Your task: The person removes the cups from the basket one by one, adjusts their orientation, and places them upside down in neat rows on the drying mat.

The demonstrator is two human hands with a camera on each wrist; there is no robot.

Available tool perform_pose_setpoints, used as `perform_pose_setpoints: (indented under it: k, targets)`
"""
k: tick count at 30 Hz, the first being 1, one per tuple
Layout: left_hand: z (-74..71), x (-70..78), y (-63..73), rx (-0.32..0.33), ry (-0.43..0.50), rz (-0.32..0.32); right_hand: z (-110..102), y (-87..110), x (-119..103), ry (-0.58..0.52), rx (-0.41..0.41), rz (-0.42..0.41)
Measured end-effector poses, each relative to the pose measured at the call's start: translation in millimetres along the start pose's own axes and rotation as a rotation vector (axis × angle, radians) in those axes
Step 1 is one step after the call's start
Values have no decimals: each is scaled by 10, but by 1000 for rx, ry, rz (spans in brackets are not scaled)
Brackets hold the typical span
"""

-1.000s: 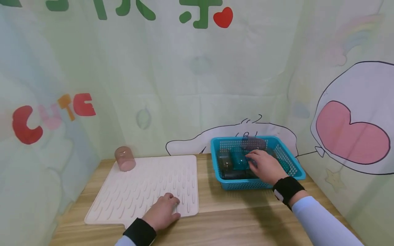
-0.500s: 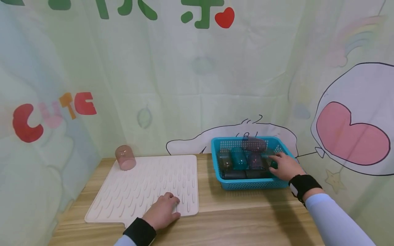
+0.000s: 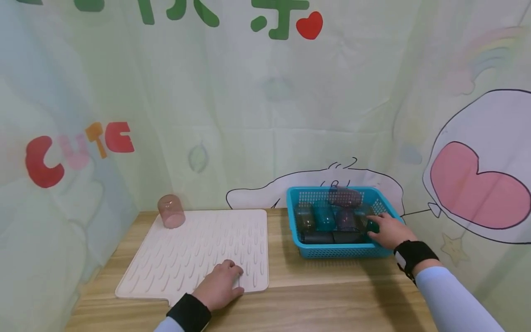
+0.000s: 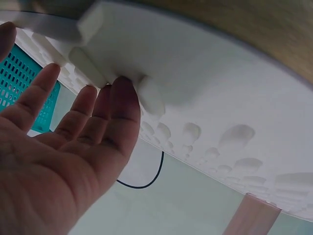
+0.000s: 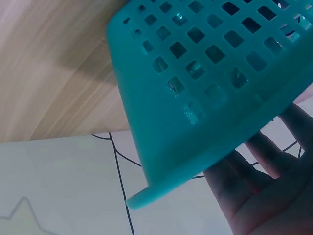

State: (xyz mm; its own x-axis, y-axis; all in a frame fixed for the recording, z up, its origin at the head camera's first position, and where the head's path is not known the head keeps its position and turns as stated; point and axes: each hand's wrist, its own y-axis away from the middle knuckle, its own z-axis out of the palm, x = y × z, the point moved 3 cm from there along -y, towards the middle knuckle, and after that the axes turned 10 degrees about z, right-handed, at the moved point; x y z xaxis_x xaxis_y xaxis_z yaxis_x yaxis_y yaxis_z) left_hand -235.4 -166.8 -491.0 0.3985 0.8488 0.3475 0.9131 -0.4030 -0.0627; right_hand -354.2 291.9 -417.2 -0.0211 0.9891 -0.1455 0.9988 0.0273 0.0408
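My left hand (image 3: 220,285) rests with relaxed fingers on the near right part of a white drying mat (image 3: 195,249); in the left wrist view the fingertips touch the mat's raised ridges. Upside down on the mat's far left corner stands a clear pink cup (image 3: 171,212). My right hand (image 3: 389,231) reaches into a blue plastic basket (image 3: 340,251) at its right end, thumb and fingers about a dark green cup (image 3: 373,226). In the right wrist view the basket's wall (image 5: 146,112) hides the fingertips and the cup.
Several other cups lie in the basket, among them a teal cup (image 3: 324,216), a purple cup (image 3: 345,197) raised against the back rim and a dark brown cup (image 3: 305,217). A printed curtain (image 3: 265,106) hangs right behind the wooden table (image 3: 307,295).
My right hand has moved from the basket's middle to its right end, onto the dark green cup. The left hand stays on the mat. The head view has shifted slightly.
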Motion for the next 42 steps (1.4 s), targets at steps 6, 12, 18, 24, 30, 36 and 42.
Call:
perform_pose_setpoints:
  k: [6, 12, 18, 24, 30, 36, 42]
  targets:
    - [2, -2, -6, -3, -1, -3, -13, 9, 5, -19, 8, -19]
    - [3, 2, -2, 0, 0, -2, -66, 5, 2, -43, 32, -37]
    - [-6, 9, -1, 2, 1, 1, -153, 28, -15, -37, 75, -46]
    - [-10, 13, 1, 3, 4, -1, -329, 98, -114, -43, 124, -53]
    - [-12, 11, 11, 12, 8, -3, -456, 165, -275, -116, 145, -39]
    - [2, -5, -2, 6, 7, -14, -416, 203, -455, -257, 171, -45]
    - [20, -9, 2, 4, 10, -30, -354, 269, -698, -406, 166, -48]
